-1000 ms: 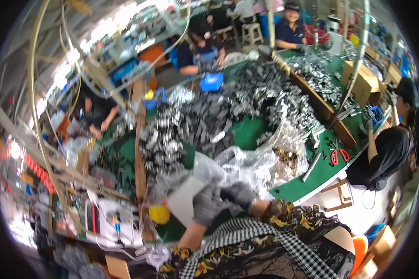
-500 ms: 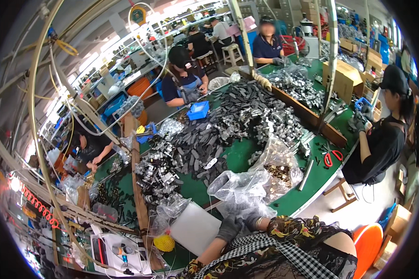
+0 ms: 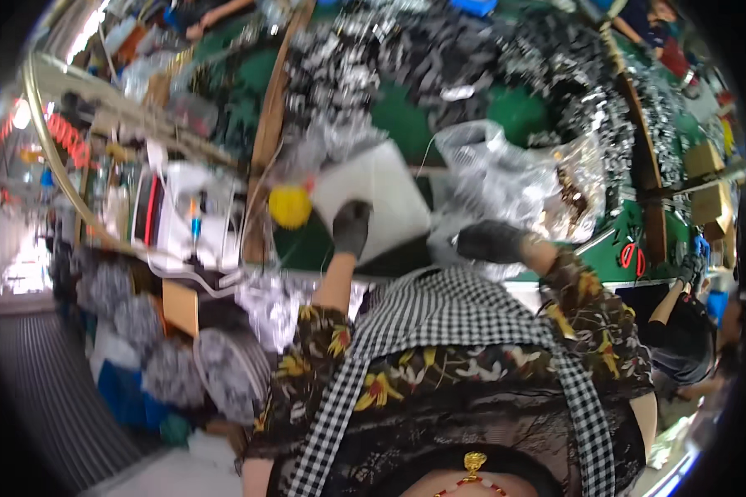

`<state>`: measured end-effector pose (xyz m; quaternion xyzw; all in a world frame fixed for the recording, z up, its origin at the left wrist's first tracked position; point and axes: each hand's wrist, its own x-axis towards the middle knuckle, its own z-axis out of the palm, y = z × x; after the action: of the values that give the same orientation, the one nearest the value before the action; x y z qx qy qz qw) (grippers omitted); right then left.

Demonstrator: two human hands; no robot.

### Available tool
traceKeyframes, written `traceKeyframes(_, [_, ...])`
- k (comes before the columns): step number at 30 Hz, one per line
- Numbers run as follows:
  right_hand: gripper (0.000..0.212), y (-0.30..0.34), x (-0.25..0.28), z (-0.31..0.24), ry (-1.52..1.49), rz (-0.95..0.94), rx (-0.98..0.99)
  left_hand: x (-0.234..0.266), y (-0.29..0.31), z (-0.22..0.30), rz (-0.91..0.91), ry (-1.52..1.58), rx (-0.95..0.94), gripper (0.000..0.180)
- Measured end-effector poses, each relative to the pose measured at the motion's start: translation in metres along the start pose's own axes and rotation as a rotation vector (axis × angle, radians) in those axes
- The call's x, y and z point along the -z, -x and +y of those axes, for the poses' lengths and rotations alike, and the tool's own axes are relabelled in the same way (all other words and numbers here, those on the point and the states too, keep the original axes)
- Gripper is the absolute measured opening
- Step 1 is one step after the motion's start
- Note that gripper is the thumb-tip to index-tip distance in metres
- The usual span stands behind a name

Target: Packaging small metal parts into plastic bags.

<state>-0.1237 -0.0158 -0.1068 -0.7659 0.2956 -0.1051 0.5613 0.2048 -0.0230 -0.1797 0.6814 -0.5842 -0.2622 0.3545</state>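
Note:
My left hand (image 3: 351,229), in a dark grey glove, is over the lower part of a flat white board-like piece (image 3: 381,186) and appears to touch it. My right hand (image 3: 491,242), gloved the same way, lies at the lower edge of a clear plastic bag (image 3: 497,182), close to the table's front edge. Motion blur smears the fingers of both hands, and nothing can be made out in either. Brassy small parts (image 3: 570,195) show through another clear bag to the right. A round yellow object (image 3: 290,206) sits left of the white piece.
Heaps of shiny metal parts (image 3: 331,74) and dark pieces (image 3: 439,50) cover the green table (image 3: 402,112). A wooden strip (image 3: 275,99) runs along the left, another (image 3: 638,124) along the right. Red-handled scissors (image 3: 632,260) lie right. Wrapped bundles (image 3: 141,323) stand below left.
The view has swung downward, so the table sits higher in it. My hands, close together before, are now apart: left over the white piece, right beside the clear bag.

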Motion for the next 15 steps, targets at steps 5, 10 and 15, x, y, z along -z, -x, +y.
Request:
traceKeyframes(5, [0.04, -0.045, 0.023, -0.081, 0.343, 0.228, -0.091, 0.04, -0.016, 0.043, 0.574, 0.156, -0.179, 0.019])
traceKeyframes(10, [0.064, -0.111, -0.044, -0.079, 0.126, 0.46, -0.117, 0.045, -0.005, 0.11, 0.504, 0.247, -0.168, 0.012])
traceKeyframes(15, [0.032, -0.146, -0.024, -0.052, -0.595, 0.602, -0.103, 0.057, -0.003, 0.105, 0.409, 0.066, -0.376, 0.014])
